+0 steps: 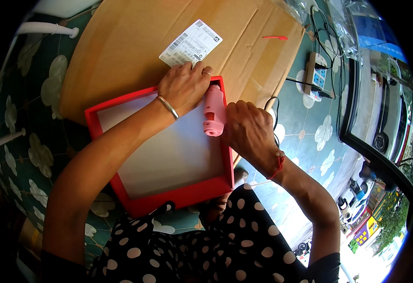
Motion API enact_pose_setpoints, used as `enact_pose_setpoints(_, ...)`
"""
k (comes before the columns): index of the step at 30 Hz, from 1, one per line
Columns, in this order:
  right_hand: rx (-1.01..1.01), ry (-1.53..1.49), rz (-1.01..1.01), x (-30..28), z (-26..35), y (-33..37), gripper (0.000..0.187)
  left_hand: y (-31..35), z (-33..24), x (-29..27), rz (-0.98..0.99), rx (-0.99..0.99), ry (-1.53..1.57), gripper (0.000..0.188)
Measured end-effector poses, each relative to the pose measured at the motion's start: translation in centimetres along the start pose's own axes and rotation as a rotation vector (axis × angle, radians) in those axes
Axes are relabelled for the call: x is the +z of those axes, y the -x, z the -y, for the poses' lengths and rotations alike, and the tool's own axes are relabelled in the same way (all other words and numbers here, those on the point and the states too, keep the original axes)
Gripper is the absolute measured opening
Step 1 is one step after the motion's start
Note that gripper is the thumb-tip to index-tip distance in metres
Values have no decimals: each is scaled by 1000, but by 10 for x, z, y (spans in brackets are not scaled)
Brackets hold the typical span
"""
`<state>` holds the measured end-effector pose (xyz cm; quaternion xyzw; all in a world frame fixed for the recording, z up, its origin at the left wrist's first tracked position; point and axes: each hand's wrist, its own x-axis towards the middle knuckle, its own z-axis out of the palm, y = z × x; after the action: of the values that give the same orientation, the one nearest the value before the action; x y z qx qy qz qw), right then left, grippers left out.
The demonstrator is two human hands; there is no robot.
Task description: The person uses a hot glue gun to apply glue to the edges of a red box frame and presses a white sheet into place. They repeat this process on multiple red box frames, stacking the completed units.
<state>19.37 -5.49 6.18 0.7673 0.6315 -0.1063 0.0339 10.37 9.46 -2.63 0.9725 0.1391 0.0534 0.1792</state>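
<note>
A pink glue gun (213,111) is in my right hand (250,129), whose fingers are wrapped round its handle and hide it. Its body lies along the inner right wall of a shallow red box (183,200), with the nozzle end toward the far right corner. The box is open on top and has a pale inside floor. My left hand (184,87) is closed over the far rim beside that corner, its fingertips hidden. The box's near edge is just beyond my lap.
Beneath the box lies a large brown carton (131,37) with a white label (191,43) and a thin red strip (275,37). On the tiled floor to the right is a power strip (315,78) with plugs and black cables (331,35). Clear plastic wrap (353,28) lies at the far right.
</note>
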Motion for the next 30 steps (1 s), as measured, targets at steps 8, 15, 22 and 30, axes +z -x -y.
enact_pose_setpoints(8, -63, -77, 38, 2, -2, 9, 15, 1, -2, -2, -41, -4, 16, 28)
enact_pose_setpoints(15, -56, -22, 44, 9, -7, 0, 14, 0, -1, 0, -57, 4, -10, 24)
enact_pose_setpoints(22, -70, 12, 41, 12, -9, -4, 14, 0, -1, 1, -43, -2, -36, 24)
enact_pose_setpoints(30, -70, 18, 29, 14, -9, -5, 13, -1, -1, 1, -51, 3, -46, 23)
